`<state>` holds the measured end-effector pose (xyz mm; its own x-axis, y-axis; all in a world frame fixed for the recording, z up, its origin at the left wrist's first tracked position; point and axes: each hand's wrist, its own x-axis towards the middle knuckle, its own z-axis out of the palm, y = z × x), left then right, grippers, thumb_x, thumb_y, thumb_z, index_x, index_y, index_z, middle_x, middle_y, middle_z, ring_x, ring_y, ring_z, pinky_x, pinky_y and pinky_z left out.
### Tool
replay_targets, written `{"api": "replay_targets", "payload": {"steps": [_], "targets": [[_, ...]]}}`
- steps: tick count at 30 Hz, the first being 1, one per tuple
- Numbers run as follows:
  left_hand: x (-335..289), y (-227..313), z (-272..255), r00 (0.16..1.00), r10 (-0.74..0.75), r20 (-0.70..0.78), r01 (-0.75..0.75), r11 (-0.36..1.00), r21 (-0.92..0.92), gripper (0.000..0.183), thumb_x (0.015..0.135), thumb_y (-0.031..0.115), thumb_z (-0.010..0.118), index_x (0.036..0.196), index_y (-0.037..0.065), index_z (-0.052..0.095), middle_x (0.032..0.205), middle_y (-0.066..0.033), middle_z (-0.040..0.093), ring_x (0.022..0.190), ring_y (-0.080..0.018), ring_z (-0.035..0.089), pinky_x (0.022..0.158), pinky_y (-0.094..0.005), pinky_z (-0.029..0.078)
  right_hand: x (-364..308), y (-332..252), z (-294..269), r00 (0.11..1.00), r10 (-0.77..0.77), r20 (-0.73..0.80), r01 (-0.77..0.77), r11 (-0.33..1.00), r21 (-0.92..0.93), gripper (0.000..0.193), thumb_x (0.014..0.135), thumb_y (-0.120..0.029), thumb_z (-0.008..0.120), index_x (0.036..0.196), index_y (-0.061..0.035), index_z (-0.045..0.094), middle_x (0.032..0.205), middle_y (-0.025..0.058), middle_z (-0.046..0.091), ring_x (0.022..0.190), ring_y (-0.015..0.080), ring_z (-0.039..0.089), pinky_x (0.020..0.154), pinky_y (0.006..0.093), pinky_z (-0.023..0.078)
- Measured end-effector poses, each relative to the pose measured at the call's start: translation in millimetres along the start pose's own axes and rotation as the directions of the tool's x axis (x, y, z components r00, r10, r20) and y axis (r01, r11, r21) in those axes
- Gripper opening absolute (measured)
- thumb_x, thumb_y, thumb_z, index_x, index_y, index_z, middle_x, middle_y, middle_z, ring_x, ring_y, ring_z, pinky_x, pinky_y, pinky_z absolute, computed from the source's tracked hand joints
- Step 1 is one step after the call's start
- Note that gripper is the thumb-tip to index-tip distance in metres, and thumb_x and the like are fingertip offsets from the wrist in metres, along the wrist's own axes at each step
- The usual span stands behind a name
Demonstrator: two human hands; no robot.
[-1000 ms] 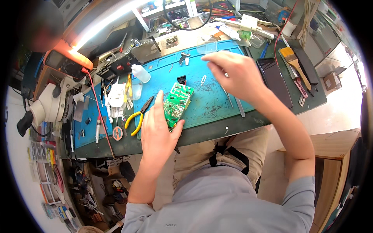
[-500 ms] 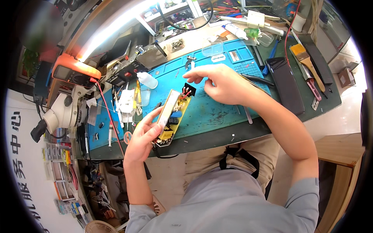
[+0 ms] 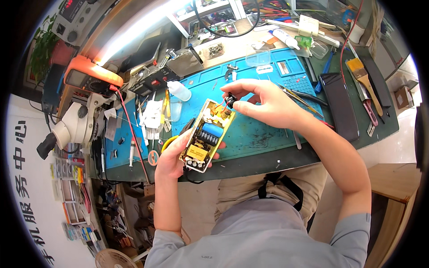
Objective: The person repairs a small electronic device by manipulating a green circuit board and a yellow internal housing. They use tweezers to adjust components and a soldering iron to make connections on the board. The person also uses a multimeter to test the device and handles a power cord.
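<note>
An opened power adapter board (image 3: 209,133) lies tilted in my left hand (image 3: 171,157), which grips it along its left side and lower end. It carries a blue cylinder-shaped part, a black finned part and a yellow block, with a pale shell around its edge. Red wires run from its far end to a small black socket-like piece (image 3: 230,100). My right hand (image 3: 270,106) pinches that piece between thumb and forefinger. The board is held above the blue work mat (image 3: 254,134), and its underside is hidden.
An orange multimeter (image 3: 91,78) and a white microscope (image 3: 73,123) stand at the left. A white squeeze bottle (image 3: 179,91) is beyond my left hand. Tweezers (image 3: 297,100), a black phone (image 3: 339,107) and a brush (image 3: 364,80) lie to the right.
My right hand has closed on the black piece at the board's end. The board has turned so its component side faces up more. The whole view has shifted slightly.
</note>
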<state>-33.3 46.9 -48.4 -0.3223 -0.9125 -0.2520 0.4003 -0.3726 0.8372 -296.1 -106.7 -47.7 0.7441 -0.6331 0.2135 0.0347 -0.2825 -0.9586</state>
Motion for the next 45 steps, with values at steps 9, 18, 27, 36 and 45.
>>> {"api": "replay_targets", "payload": {"steps": [9, 18, 27, 36, 45], "targets": [[2, -2, -3, 0.999, -0.023, 0.035, 0.024, 0.999, -0.025, 0.080, 0.101, 0.048, 0.055, 0.157, -0.002, 0.029, 0.139, -0.0365, 0.055, 0.105, -0.0343, 0.072, 0.081, -0.0385, 0.062, -3, -3, 0, 0.998, -0.049, -0.032, 0.051, 0.998, 0.039, 0.047, 0.092, -0.008, 0.063, 0.139, -0.0031, 0.060, 0.126, 0.0060, 0.067, 0.117, 0.0138, 0.061, 0.089, 0.0291, 0.054], [1, 0, 0, 0.999, -0.007, 0.033, 0.007, 1.000, -0.016, 0.080, 0.101, 0.046, 0.055, 0.157, -0.003, 0.028, 0.136, -0.0380, 0.056, 0.102, -0.0343, 0.073, 0.078, -0.0379, 0.061, -2, -7, 2, 0.997, -0.077, -0.020, 0.079, 0.980, 0.182, 0.050, 0.090, 0.006, 0.050, 0.138, -0.0006, 0.060, 0.132, 0.0087, 0.065, 0.125, 0.0163, 0.059, 0.102, 0.0322, 0.052], [1, -1, 0, 0.999, -0.014, 0.029, 0.016, 0.999, -0.047, 0.081, 0.101, 0.047, 0.056, 0.157, -0.003, 0.028, 0.135, -0.0379, 0.057, 0.101, -0.0343, 0.073, 0.077, -0.0378, 0.061, -2, -9, 5, 0.997, -0.078, -0.021, 0.081, 0.972, 0.223, 0.051, 0.090, 0.011, 0.046, 0.137, -0.0005, 0.061, 0.135, 0.0098, 0.065, 0.129, 0.0169, 0.059, 0.101, 0.0299, 0.051], [2, -2, 0, 0.999, -0.016, 0.032, 0.017, 0.999, -0.042, 0.081, 0.101, 0.047, 0.056, 0.157, -0.004, 0.027, 0.135, -0.0377, 0.057, 0.100, -0.0342, 0.073, 0.077, -0.0380, 0.062, -3, -9, 6, 0.998, -0.061, -0.029, 0.065, 0.979, 0.192, 0.052, 0.088, 0.010, 0.046, 0.136, -0.0006, 0.062, 0.133, 0.0097, 0.067, 0.127, 0.0169, 0.060, 0.101, 0.0302, 0.051], [1, -3, 0, 0.999, -0.015, 0.031, 0.017, 0.998, -0.061, 0.081, 0.101, 0.046, 0.055, 0.158, -0.004, 0.027, 0.136, -0.0374, 0.057, 0.102, -0.0345, 0.073, 0.078, -0.0382, 0.062, -2, -9, 5, 0.999, -0.045, -0.017, 0.047, 0.980, 0.195, 0.051, 0.087, 0.009, 0.048, 0.136, -0.0005, 0.063, 0.133, 0.0096, 0.066, 0.128, 0.0168, 0.059, 0.104, 0.0323, 0.052]]}}
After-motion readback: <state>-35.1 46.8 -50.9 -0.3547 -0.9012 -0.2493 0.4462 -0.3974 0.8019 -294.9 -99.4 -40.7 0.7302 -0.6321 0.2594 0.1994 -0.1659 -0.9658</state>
